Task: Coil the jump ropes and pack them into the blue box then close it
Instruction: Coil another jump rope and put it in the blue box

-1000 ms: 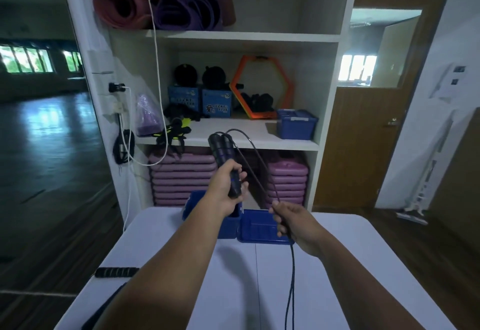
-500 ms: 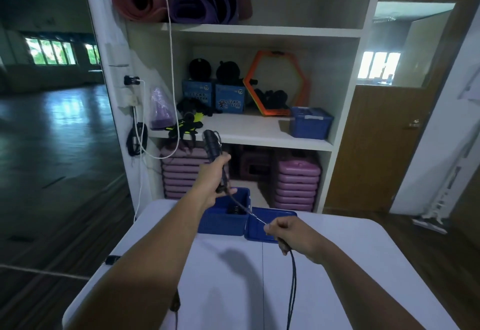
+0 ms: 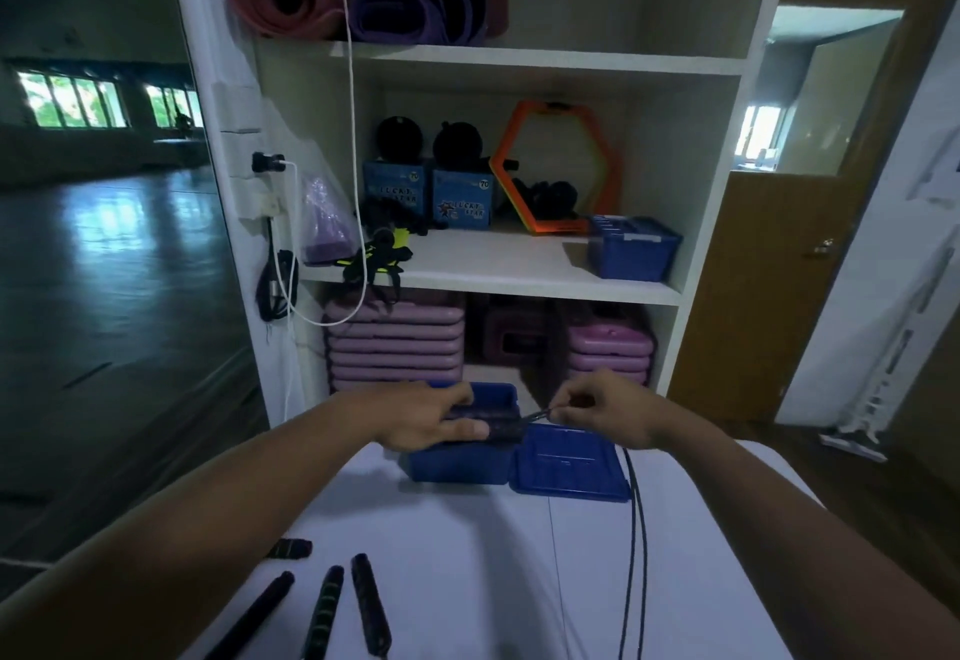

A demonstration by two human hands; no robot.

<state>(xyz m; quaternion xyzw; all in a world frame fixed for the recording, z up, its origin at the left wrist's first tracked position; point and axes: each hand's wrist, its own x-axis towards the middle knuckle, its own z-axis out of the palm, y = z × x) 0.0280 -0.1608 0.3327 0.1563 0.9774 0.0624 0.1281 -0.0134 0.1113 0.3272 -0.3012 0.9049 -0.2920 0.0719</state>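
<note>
The open blue box [image 3: 457, 464] stands at the far edge of the white table [image 3: 467, 555], its lid [image 3: 569, 462] lying flat to its right. My left hand [image 3: 431, 420] grips two black jump rope handles [image 3: 501, 425] sideways over the box's opening. My right hand [image 3: 605, 415] pinches the thin black rope [image 3: 636, 529] right where it leaves the handles; the rope hangs down over the lid and trails toward me. Several more black handles [image 3: 363, 602] lie on the table near me at the left.
Behind the table stands a white shelf unit [image 3: 519, 275] with rolled mats, a second blue box [image 3: 631, 249], an orange hexagon and stacked pink steps. A white cable [image 3: 353, 140] hangs down its left side. A wooden door is at right, dark floor at left.
My left hand has come down from chest height and laid the handles sideways over the box. My right hand slid up the rope to the handles. The view has tilted down, showing more handles near me.
</note>
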